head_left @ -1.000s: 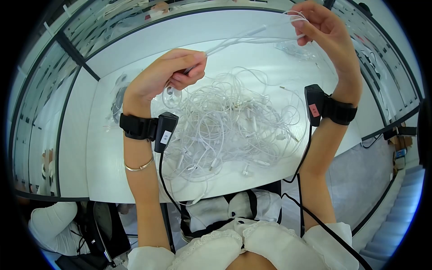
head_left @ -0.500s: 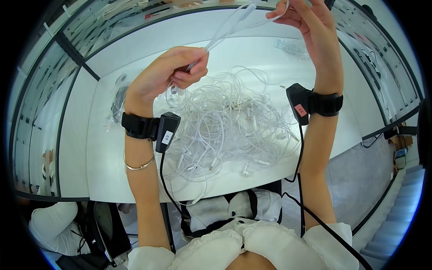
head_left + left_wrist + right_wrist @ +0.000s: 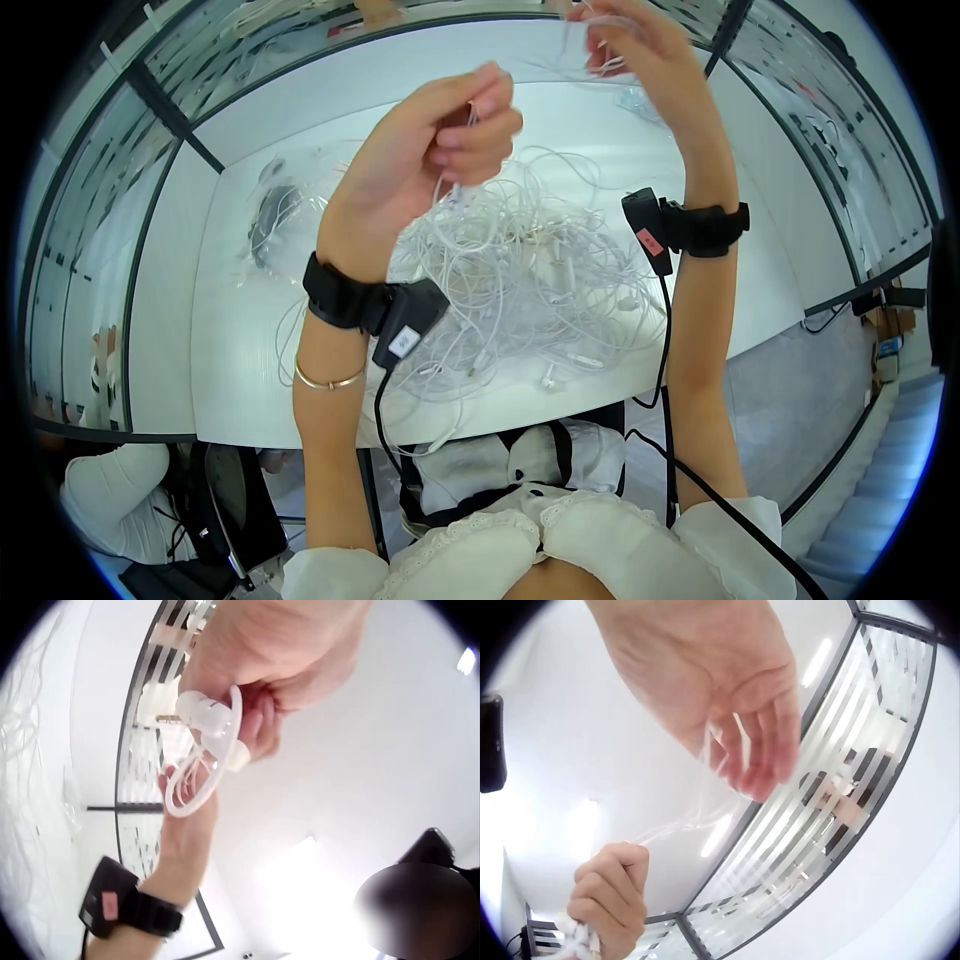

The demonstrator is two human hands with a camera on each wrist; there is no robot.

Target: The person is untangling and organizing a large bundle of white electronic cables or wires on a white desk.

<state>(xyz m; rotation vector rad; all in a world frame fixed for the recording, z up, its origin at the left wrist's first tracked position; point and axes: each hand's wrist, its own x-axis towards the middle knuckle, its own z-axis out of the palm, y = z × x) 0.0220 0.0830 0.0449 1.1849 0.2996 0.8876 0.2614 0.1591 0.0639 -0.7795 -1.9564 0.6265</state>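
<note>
Both hands are raised over the table with a white earphone cable between them. My left hand (image 3: 430, 150) has its fingers curled round the earphones. In the left wrist view, white earbuds (image 3: 214, 720), a looped cable (image 3: 196, 806) and a gold plug (image 3: 166, 718) stick out from under that hand. Farther off and to the right, my right hand (image 3: 655, 60) grips thin strands of cable with bent fingers. In the right wrist view the strands run blurred from it towards the left fist (image 3: 611, 896). Below both hands lies a large tangle of white earphones (image 3: 530, 270).
A clear plastic bag with a dark thing (image 3: 275, 220) in it lies at the table's left. Another clear plastic piece (image 3: 640, 103) is near the back right. Low white panels (image 3: 165, 330) with glass above enclose the table. A person's white sleeve (image 3: 130, 500) shows at lower left.
My left hand has moved up and to the right. The right hand has shifted left, and the stretched cable between the hands is now looser and blurred.
</note>
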